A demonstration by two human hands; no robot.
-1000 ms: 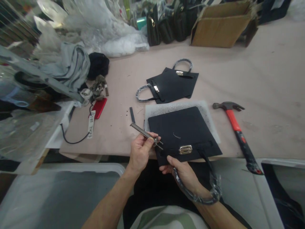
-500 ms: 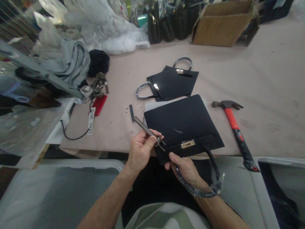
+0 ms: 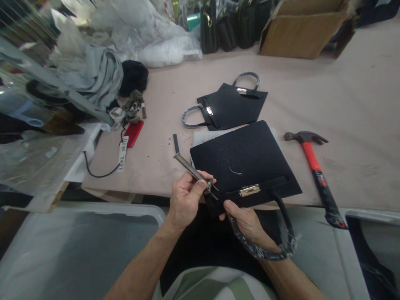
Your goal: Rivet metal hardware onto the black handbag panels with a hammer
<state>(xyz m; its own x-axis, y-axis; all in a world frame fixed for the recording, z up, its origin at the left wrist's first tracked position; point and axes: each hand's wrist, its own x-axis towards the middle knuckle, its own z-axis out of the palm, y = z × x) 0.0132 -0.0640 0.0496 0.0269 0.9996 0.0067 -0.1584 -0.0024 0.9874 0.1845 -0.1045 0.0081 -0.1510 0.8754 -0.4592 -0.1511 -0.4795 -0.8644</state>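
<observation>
My left hand [image 3: 187,198] is closed around a flat grey metal bar tool [image 3: 189,167] with two thin prongs at its near end. The prongs are over the left corner of a black leather bag panel [image 3: 237,154]. My right hand [image 3: 243,221] pinches that panel's near edge, thumb on top and fingers mostly hidden below. A gold clasp plate [image 3: 250,190] sits on the panel's strap. The panel's plastic-wrapped handle [image 3: 289,243] loops over my right wrist. A loose white thread [image 3: 235,171] lies on the leather.
A claw hammer [image 3: 317,175] lies right of the panel. Two more black panels with handles [image 3: 234,106] overlap behind it. A dark metal strip [image 3: 176,143] and red flat object [image 3: 135,134] lie left. Cardboard box [image 3: 301,35], black bags [image 3: 209,31] and plastic wrap [image 3: 168,50] stand behind.
The view has shifted slightly, so the table's things appear a little farther right. Both hands keep their holds, with the prongs still at the panel's left corner.
</observation>
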